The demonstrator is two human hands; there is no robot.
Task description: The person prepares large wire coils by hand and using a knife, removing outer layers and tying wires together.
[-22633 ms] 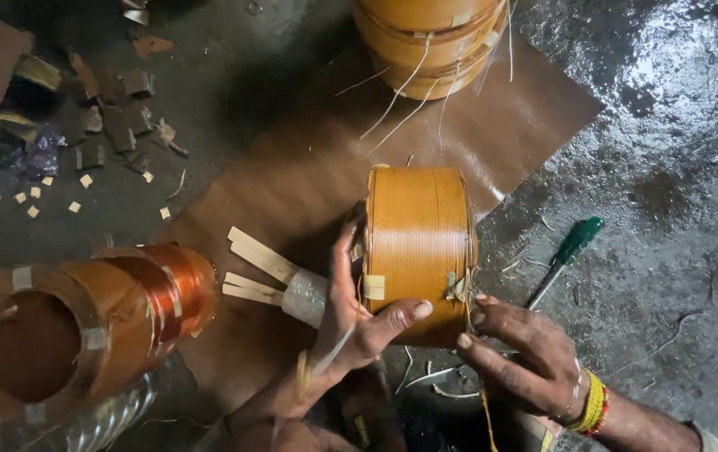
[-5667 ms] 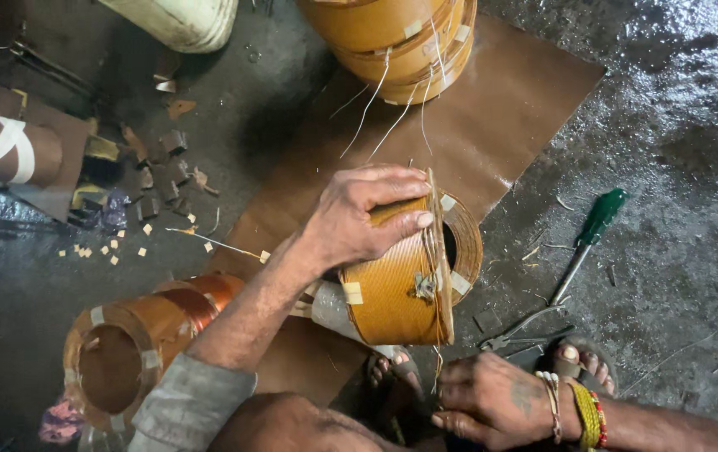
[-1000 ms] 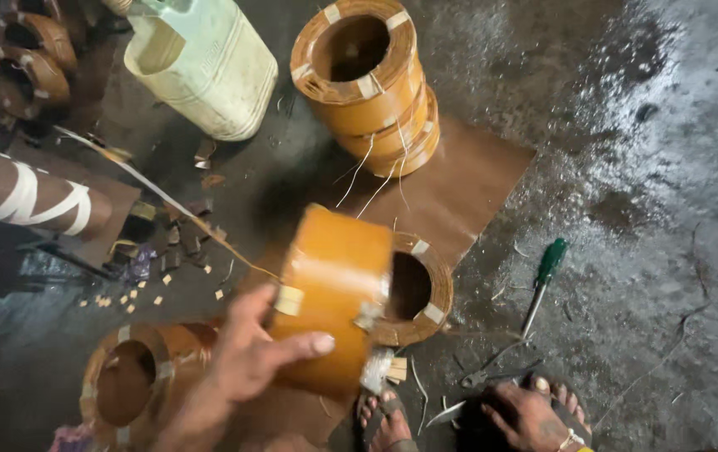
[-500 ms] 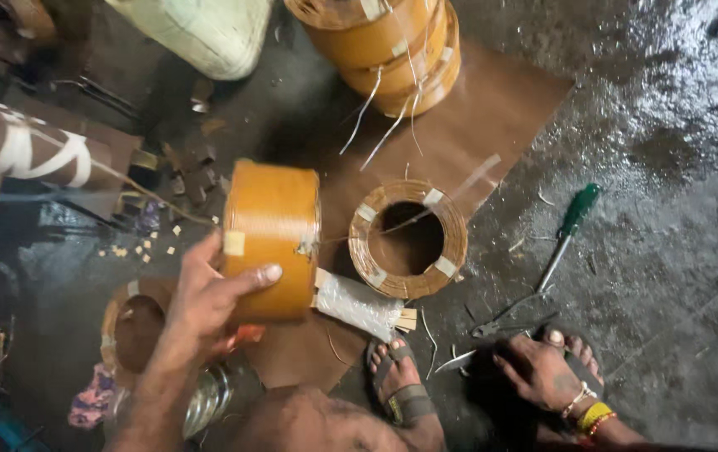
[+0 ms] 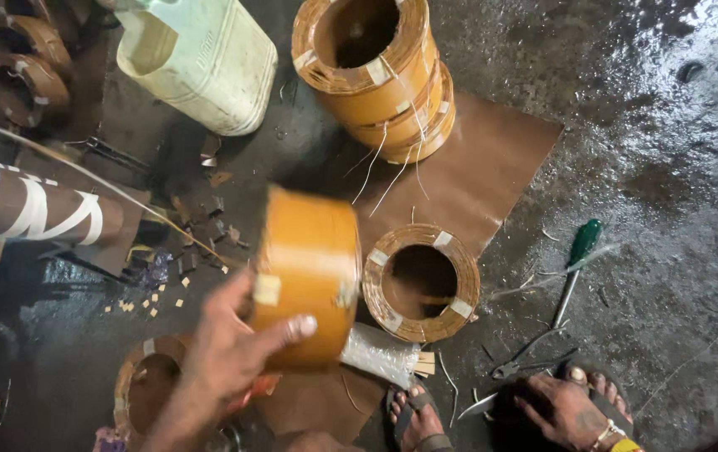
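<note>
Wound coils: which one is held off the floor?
The blurred orange coil gripped by the left hand; the other coils lie on the floor or stacked.

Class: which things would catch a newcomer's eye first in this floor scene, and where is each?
The left hand lifts a blurred orange wound coil at centre. Beside it a ring coil lies flat on brown paper, with a stack of coils above. The right hand rests by pliers, bottom right.

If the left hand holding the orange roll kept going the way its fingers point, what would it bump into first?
Probably the coil ring lying flat on the brown sheet. The left hand points right, gripping the orange roll; the roll would touch first. Depth is unclear: the roll may be higher and pass over.
</note>
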